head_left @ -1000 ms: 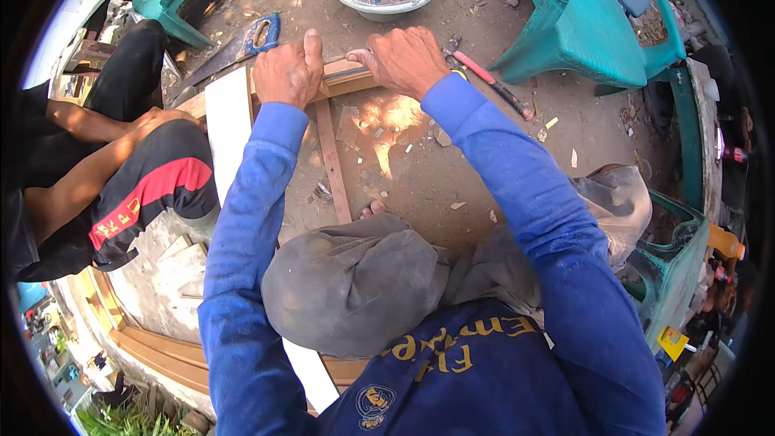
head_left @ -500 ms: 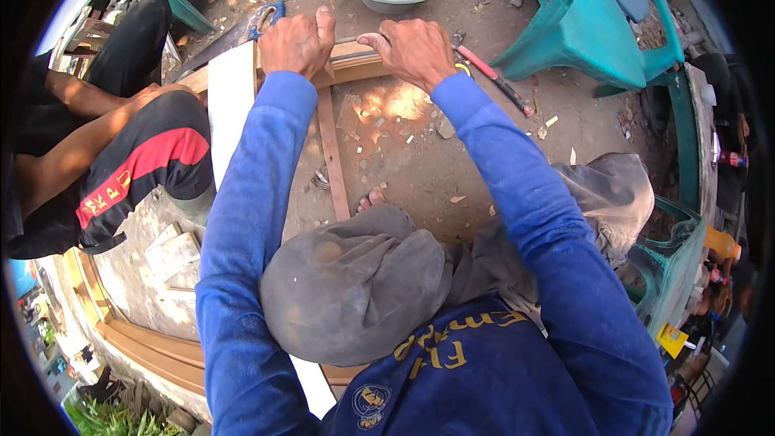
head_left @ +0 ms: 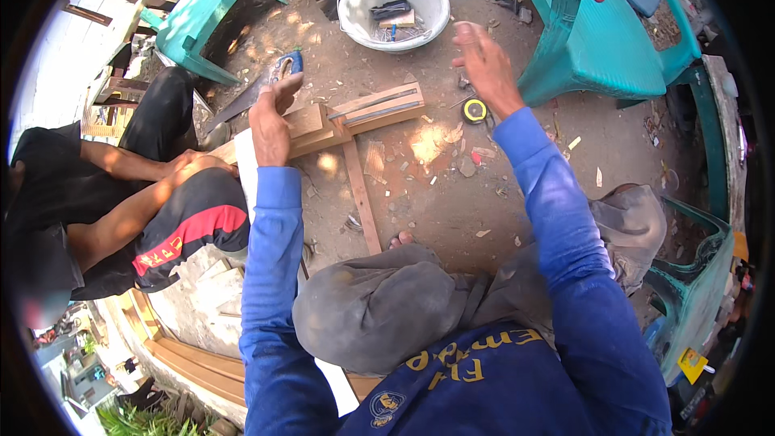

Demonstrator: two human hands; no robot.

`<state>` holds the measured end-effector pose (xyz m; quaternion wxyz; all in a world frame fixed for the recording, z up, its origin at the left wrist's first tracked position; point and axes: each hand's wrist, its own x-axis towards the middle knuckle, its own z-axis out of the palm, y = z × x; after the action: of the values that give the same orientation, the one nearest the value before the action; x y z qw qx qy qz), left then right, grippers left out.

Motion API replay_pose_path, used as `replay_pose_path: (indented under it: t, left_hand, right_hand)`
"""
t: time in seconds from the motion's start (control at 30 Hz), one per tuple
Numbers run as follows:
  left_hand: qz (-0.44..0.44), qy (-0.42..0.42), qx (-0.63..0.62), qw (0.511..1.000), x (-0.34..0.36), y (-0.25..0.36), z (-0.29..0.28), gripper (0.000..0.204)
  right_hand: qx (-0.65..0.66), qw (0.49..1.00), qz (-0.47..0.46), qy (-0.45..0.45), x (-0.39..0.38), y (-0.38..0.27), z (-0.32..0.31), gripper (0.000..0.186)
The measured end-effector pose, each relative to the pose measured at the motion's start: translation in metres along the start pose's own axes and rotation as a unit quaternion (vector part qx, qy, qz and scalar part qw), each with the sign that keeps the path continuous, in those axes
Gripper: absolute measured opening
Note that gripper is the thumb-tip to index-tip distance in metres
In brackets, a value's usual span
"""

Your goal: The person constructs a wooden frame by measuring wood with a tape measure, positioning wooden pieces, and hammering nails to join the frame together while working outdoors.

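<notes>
My left hand [head_left: 271,123] is open, held above the near side of a wooden frame piece. My right hand [head_left: 488,69] is raised in the air to the right of the timber, fingers apart and holding nothing. Between them lies the squared timber [head_left: 378,106], with dark narrow slots along its top. A thin wooden strip [head_left: 361,194] runs from its joint toward my foot. Beside my left forearm is a long white board [head_left: 246,163], partly covered by my sleeve. A yellow tape measure [head_left: 475,111] rests on the ground below my right hand.
A whitish basin [head_left: 352,20] holding tools stands ahead. A handsaw [head_left: 242,101] with a blue handle lies beyond my left hand. Green plastic chairs [head_left: 601,48] stand right and far left. At left sits a person [head_left: 121,186], hands near the timber. Wood chips litter the ground.
Both my hands have come off the timber and moved apart, the right one farther up and to the right. The view has shifted, showing more of the ground ahead.
</notes>
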<state>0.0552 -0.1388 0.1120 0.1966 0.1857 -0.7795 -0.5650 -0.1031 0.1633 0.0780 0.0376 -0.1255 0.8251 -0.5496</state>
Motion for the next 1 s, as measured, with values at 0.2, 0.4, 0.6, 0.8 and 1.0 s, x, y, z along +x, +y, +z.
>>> replay_pose_path:
  t: [0.2,0.4,0.6,0.8,1.0]
  left_hand:
    - [0.118,-0.023,0.176,0.977,-0.018,0.038,0.036,0.021]
    - [0.202,-0.094,0.306,0.926,-0.039,0.017,0.116,0.023]
    - [0.194,-0.133,0.493,0.837,-0.028,0.005,0.161,0.039]
    - [0.229,-0.146,0.502,0.821,-0.027,-0.003,0.151,0.045]
    - [0.248,-0.069,0.530,0.808,-0.031,-0.021,0.142,0.049]
  right_hand:
    - [-0.403,0.903,0.146,-0.017,-0.061,0.248,-0.075,0.041]
    - [-0.446,0.889,0.100,-0.008,-0.078,0.242,-0.059,0.043]
    - [-0.523,0.851,0.046,-0.023,-0.055,0.273,-0.068,0.034]
    - [-0.274,0.938,0.208,-0.046,-0.073,0.160,-0.067,0.037]
    - [0.252,0.913,0.308,-0.091,-0.168,0.043,-0.071,0.043]
